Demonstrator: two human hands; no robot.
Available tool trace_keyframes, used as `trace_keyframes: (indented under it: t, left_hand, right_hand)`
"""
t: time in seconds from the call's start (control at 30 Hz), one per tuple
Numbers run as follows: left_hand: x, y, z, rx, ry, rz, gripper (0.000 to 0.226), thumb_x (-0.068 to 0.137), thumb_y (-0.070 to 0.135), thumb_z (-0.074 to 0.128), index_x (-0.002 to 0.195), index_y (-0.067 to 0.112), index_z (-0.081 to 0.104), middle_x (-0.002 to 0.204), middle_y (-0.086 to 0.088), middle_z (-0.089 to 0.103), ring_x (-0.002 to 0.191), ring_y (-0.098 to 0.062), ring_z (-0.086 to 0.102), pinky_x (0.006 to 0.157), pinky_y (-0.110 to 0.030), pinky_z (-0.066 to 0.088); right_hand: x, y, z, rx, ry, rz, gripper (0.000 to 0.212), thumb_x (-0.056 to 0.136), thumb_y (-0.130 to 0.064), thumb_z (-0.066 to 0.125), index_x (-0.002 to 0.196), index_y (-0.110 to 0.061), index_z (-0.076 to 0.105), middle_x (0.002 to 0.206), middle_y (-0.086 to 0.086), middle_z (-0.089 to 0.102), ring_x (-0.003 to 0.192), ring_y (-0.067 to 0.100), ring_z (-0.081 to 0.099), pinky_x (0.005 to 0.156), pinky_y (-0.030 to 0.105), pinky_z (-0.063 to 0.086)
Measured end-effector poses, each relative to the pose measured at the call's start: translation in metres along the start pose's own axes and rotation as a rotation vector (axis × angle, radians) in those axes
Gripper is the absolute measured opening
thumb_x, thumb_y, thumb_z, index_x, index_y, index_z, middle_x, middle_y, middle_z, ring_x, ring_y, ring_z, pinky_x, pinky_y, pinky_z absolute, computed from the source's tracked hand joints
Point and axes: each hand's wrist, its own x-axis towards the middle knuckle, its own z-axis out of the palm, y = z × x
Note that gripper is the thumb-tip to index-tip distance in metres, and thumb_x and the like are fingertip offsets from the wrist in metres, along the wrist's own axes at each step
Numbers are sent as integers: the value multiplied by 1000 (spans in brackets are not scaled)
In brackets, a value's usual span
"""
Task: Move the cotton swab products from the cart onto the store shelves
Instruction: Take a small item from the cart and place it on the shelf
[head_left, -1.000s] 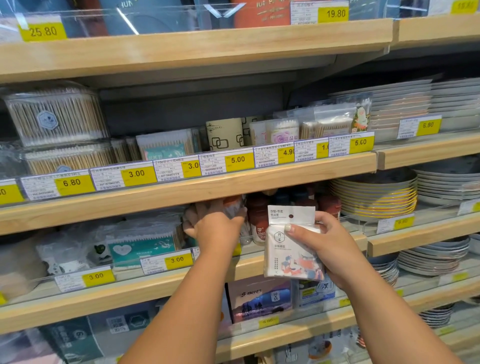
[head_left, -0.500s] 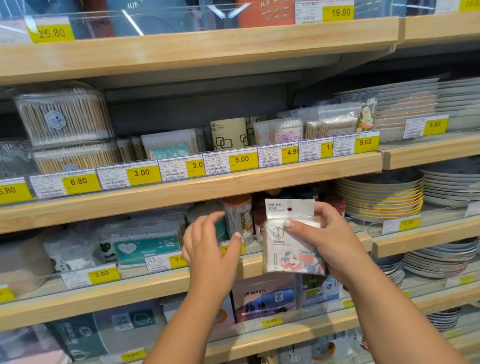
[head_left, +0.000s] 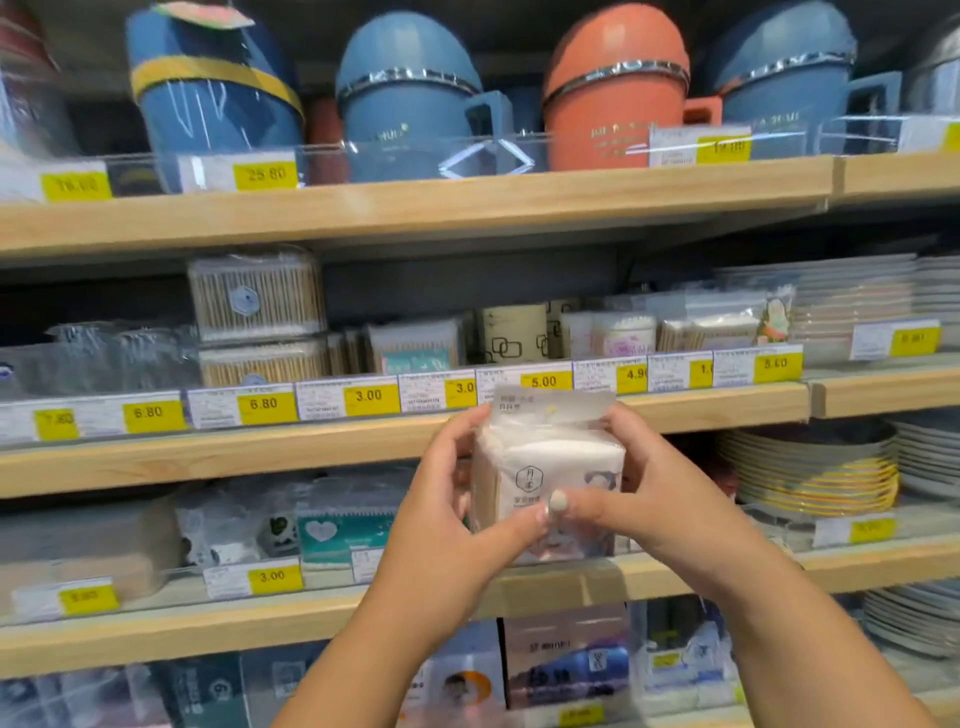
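Observation:
A white cotton pack (head_left: 550, 457) in clear plastic with a header card is held up in front of the shelves. My left hand (head_left: 457, 514) grips its left side, thumb across the front. My right hand (head_left: 654, 499) grips its right side, thumb meeting the left thumb on the front. The pack hangs in front of the wooden shelf edge (head_left: 260, 457) with yellow price tags. On that shelf stand cotton swab boxes (head_left: 257, 301) and swab packs (head_left: 415, 345). The cart is out of view.
The top shelf holds blue jugs (head_left: 410, 104) and an orange jug (head_left: 613, 93). Stacked plates (head_left: 810, 467) fill the shelves at right. A teal pack (head_left: 348, 530) and plastic-wrapped goods lie on the lower shelf at left. Boxed items (head_left: 566, 660) sit below.
My left hand came away from the lower shelf and took hold of the pack's left side. The pack rose and turned. The view tilted upward, bringing the jug shelf into sight.

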Motion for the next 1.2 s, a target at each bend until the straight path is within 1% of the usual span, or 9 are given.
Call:
trace_keyframes:
  t: [0.13, 0.27, 0.37, 0.47, 0.53, 0.63, 0.77, 0.87, 1.2]
  left_hand:
    - [19, 24, -10, 37, -15, 40, 82, 67, 43, 80, 135, 55, 36, 134, 24, 52, 122, -2, 53, 98, -35, 49]
    - [31, 47, -21, 176, 75, 60, 86, 64, 64, 67, 139, 59, 25, 148, 29, 30, 135, 7, 30, 102, -18, 30]
    - [25, 53, -31, 200, 180, 77, 59, 79, 48, 64, 131, 55, 37, 140, 29, 38, 130, 8, 34, 93, -13, 31]
    - [18, 52, -40, 193, 243, 56, 44, 87, 26, 63, 116, 53, 45, 128, 30, 46, 121, 8, 42, 93, -20, 38]
    - [15, 50, -46, 191, 285, 13, 43, 87, 20, 63, 116, 48, 48, 125, 29, 49, 118, 7, 44, 95, -28, 42]
    - [9, 49, -53, 208, 310, -48, 42, 88, 17, 61, 119, 44, 49, 124, 26, 50, 113, 7, 47, 88, -26, 43]
    - [2, 46, -57, 246, 315, -86, 39, 88, 20, 61, 114, 46, 51, 117, 24, 51, 108, 9, 47, 75, -20, 42]
    - [-2, 41, -60, 224, 331, -134, 36, 88, 19, 61, 110, 46, 53, 114, 19, 53, 106, 6, 49, 74, -23, 43]
    - [-8, 25, -61, 255, 356, -176, 31, 89, 17, 62, 104, 43, 56, 112, 15, 56, 102, 5, 52, 71, -16, 40]
  right_hand:
    - [14, -23, -2, -77, 84, -98, 55, 61, -29, 87, 109, -31, 62, 101, -3, 72, 93, 13, 69, 72, 30, 56]
    - [58, -38, -4, -168, 311, -284, 48, 70, -5, 80, 105, -31, 60, 100, -6, 69, 86, 1, 64, 70, 17, 52]
    - [95, -35, -11, -233, 454, -279, 50, 73, -9, 79, 107, -35, 53, 102, -6, 66, 85, 4, 63, 74, 22, 54]
    - [122, -32, -14, -380, 474, -223, 45, 77, -14, 77, 109, -29, 49, 96, -4, 61, 74, 0, 55, 56, 1, 39]
    - [137, -27, -14, -506, 442, -143, 42, 79, -20, 75, 112, -22, 48, 95, 0, 60, 76, 10, 55, 54, 9, 38]
    - [154, -20, -13, -683, 340, -6, 55, 81, -32, 73, 125, -15, 45, 112, 9, 60, 97, 25, 59, 74, 29, 47]
    - [164, -22, -9, -890, 271, 118, 63, 82, -33, 72, 137, -18, 45, 135, 14, 38, 108, 29, 56, 83, 29, 44]
    - [164, -25, -8, -957, 329, 156, 61, 79, -36, 75, 131, -17, 52, 133, 13, 41, 113, 31, 52, 92, 35, 47]
    - [158, -24, -7, -911, 378, 210, 60, 75, -31, 79, 125, -13, 50, 116, 13, 60, 107, 31, 57, 74, 33, 44]
